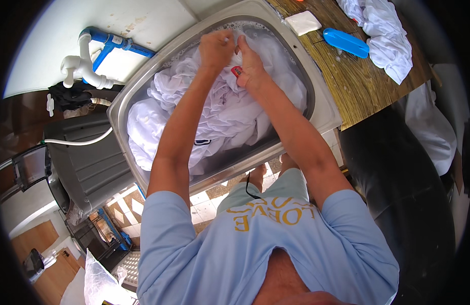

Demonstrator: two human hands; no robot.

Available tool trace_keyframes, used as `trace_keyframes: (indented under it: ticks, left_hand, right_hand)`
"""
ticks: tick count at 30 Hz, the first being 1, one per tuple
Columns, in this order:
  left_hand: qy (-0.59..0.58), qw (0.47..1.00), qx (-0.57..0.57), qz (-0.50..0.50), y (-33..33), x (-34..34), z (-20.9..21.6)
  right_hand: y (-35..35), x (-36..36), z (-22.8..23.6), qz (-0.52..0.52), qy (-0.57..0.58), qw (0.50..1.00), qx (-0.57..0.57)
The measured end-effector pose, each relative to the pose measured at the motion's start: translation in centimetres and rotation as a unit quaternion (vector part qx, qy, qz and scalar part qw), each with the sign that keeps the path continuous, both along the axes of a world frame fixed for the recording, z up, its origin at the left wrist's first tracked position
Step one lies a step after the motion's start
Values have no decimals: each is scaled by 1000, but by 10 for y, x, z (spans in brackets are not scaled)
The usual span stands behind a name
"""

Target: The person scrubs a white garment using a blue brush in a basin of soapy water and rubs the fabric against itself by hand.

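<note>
White laundry [214, 107] lies bunched and soaking in foamy water inside a metal sink basin [322, 101]. Over its far part, my left hand [218, 49] is curled into a fist on the white cloth. My right hand [253, 66] is close beside it, its fingers closed around a fold of cloth with the thumb upward. A small red patch [237, 70] shows at the right palm. Most of the cloth between the hands is hidden by the fingers. A dark-outlined mark [202, 142] shows on the cloth nearer to me.
On the wooden counter [341, 84] at right are a whitish block [303, 23], a blue oval scrub brush [346, 42] and more white cloth [385, 38]. A white tap [80, 68] on blue pipes [110, 43] stands at left. Below it is a grey lidded container [87, 157].
</note>
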State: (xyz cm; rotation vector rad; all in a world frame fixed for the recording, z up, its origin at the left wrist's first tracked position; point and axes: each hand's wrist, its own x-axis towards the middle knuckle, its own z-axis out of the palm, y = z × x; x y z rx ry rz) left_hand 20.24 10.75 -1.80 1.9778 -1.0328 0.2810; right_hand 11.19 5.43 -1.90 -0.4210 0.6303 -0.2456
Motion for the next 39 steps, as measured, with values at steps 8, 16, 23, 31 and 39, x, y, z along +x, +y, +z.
trace_keyframes:
  ticks: [8, 16, 23, 31, 39]
  left_hand:
    - [-24, 995, -18, -92, -12, -46, 4]
    - [29, 999, -3, -34, -11, -36, 18]
    - [-1, 999, -16, -33, -9, -41, 9]
    - [93, 990, -104, -22, 6, -16, -1]
    - [470, 868, -156, -39, 11, -16, 37]
  right_hand:
    - [-19, -11, -36, -28, -152, 988, 0]
    - [-21, -15, -24, 17, -142, 990, 16]
    - [-13, -12, -3, -6, -50, 999, -8]
    - [-12, -6, -8, -17, -89, 996, 23]
    - [-34, -15, 11, -82, -33, 996, -31]
